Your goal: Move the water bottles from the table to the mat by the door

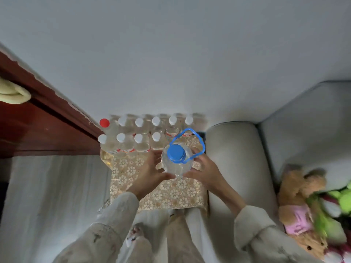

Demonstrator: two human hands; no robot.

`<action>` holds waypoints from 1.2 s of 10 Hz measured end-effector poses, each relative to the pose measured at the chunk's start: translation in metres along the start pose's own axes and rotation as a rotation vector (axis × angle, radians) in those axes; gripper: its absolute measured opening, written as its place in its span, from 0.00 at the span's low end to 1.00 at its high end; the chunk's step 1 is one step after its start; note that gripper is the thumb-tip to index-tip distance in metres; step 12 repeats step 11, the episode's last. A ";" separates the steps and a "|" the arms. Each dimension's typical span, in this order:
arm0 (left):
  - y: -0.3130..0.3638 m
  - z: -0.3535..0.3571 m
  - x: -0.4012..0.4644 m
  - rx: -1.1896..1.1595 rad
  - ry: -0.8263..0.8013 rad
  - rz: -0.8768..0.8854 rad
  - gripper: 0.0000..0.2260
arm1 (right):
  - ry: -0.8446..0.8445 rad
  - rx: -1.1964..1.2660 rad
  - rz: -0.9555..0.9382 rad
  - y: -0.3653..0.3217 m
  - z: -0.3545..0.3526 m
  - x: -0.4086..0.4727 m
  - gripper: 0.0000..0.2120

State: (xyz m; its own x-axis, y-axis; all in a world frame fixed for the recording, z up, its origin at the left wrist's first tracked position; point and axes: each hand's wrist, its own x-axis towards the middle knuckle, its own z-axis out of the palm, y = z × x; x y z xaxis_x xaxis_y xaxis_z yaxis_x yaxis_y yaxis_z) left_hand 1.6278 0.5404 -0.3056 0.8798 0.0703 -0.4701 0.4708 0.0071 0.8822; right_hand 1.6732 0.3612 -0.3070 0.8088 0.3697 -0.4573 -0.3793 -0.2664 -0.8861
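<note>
A person stands over a patterned mat point(171, 194) laid on the floor between a dark wooden door point(38, 128) and a pale sofa point(237, 158), holding a large clear bottle point(177, 166) with a blue cap point(176, 153) and a blue carry handle point(191, 138). The left hand point(152, 169) and the right hand point(204, 168) are curled round opposite sides of its body, probably because a bottle this wide and full is steadier when cradled from both sides than when hung by the handle. It hovers low over the mat, just in front of the small bottles point(140, 133) already standing there in two rows against the wall point(171, 63). These have white caps, except one red-capped bottle point(104, 123) at the back left beside the door. The neat, tight rows seem meant to save room, and the front row stops short at its right end, so that gap looks like the likely spot for the big one. Stuffed toys point(307, 205) lie on the sofa to the right.
</note>
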 end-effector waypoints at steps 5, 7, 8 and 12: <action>-0.041 0.017 0.118 0.139 0.029 -0.062 0.30 | -0.077 0.058 0.100 0.061 -0.038 0.108 0.33; -0.048 0.018 0.131 0.142 0.044 -0.075 0.31 | -0.079 0.057 0.118 0.066 -0.034 0.121 0.32; -0.048 0.020 0.129 0.165 0.073 -0.077 0.32 | -0.069 0.015 0.118 0.064 -0.031 0.120 0.34; -0.011 0.006 0.088 0.429 -0.068 -0.186 0.30 | -0.018 -0.170 0.183 0.023 -0.035 0.070 0.27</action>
